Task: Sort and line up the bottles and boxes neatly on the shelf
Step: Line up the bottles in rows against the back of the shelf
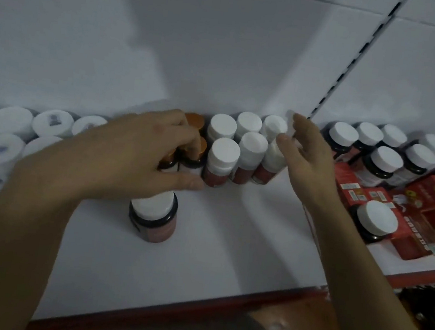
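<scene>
Smooth white shelf [229, 235]. Left hand [141, 150] palm down, fingers curled round the round, dark gold-capped bottles [195, 121] at the back. Right hand [307, 159] on edge, fingers straight, holding nothing, touching the cylindrical white-capped bottles [224, 152] just beside.

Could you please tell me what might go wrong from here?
The left hand, gripping the copper-capped bottles, reaches over the lone jar standing nearer the shelf edge; pulling back, the wrist could knock it over. The white-capped bottles stand packed close, so a push from the right hand might topple several.
</scene>
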Tool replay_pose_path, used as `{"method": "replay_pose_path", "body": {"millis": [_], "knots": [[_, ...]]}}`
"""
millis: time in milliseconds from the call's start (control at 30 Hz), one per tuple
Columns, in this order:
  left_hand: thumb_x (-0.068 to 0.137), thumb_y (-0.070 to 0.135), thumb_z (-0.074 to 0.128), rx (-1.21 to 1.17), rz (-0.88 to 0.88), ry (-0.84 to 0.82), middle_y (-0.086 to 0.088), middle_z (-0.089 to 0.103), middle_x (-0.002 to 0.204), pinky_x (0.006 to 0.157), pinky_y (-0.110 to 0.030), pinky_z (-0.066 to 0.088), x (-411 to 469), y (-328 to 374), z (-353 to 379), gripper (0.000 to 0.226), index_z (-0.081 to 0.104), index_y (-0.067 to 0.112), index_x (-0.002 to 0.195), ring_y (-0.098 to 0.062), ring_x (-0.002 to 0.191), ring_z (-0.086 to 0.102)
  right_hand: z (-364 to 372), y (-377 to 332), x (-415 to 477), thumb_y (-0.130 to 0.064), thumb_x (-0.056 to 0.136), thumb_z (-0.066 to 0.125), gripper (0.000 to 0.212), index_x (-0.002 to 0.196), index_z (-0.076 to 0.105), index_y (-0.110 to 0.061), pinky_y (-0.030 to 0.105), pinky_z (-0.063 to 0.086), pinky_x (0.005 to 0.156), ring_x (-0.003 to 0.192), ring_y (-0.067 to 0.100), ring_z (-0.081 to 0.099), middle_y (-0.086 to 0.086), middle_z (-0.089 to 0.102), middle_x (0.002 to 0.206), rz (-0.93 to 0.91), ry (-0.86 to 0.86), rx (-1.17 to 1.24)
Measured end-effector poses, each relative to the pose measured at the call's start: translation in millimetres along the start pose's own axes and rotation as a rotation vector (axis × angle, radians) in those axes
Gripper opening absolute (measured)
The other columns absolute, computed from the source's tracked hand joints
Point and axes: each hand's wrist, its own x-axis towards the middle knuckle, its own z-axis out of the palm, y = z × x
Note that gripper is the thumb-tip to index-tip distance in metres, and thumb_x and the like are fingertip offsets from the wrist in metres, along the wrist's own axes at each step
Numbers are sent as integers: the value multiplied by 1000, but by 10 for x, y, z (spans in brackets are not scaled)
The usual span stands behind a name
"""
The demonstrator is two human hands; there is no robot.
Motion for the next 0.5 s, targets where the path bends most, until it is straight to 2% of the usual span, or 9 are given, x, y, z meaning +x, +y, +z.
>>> {"method": "replay_pose_path", "body": {"millis": [67, 100, 167, 267, 367, 500], "knots": [[60, 90, 52, 63, -60, -196, 24, 42, 109, 80, -30, 49, -99, 141, -15, 58, 43, 53, 103, 1, 96, 49, -66, -61, -82, -42, 96, 62, 60, 149, 45, -21, 30, 41, 106, 131, 10, 48, -5, 50, 147, -119, -55, -222], [57, 87, 59, 120, -86, -284, 24, 39, 109, 82, -30, 49, -108, 177, 28, 60, 38, 55, 102, 0, 97, 47, -88, -90, -117, -37, 95, 65, 56, 145, 48, -19, 31, 41, 104, 128, 13, 48, -3, 52, 143, -187, -62, -315], [66, 68, 74, 181, -92, -382, 21, 37, 106, 85, -32, 50, -91, 218, 147, 55, 36, 53, 103, -4, 100, 44, -102, -146, -191, -30, 93, 68, 48, 138, 55, -16, 32, 41, 104, 127, 22, 48, 4, 52, 140, -326, -72, -454], [83, 39, 75, 129, -84, -319, 18, 40, 101, 86, -34, 48, -10, 307, 210, 37, 43, 46, 100, -9, 100, 43, -105, -252, -341, -31, 92, 69, 42, 130, 60, -18, 34, 47, 100, 123, 25, 51, 6, 50, 140, -451, -213, -540], [87, 36, 74, 40, -38, -141, 18, 43, 100, 79, -27, 44, 152, 547, 239, 30, 48, 43, 101, -5, 95, 46, -305, -344, -417, -40, 93, 64, 38, 127, 61, -23, 39, 54, 91, 112, 19, 57, 1, 57, 131, -479, -322, -606], [85, 30, 76, -84, 57, 38, 19, 49, 97, 79, -27, 42, 477, 975, 420, 32, 50, 40, 100, -3, 91, 46, -1020, -273, -389, -43, 93, 57, 34, 122, 62, -26, 27, 51, 80, 95, 8, 59, -7, 65, 111, -448, -247, -555]]}}
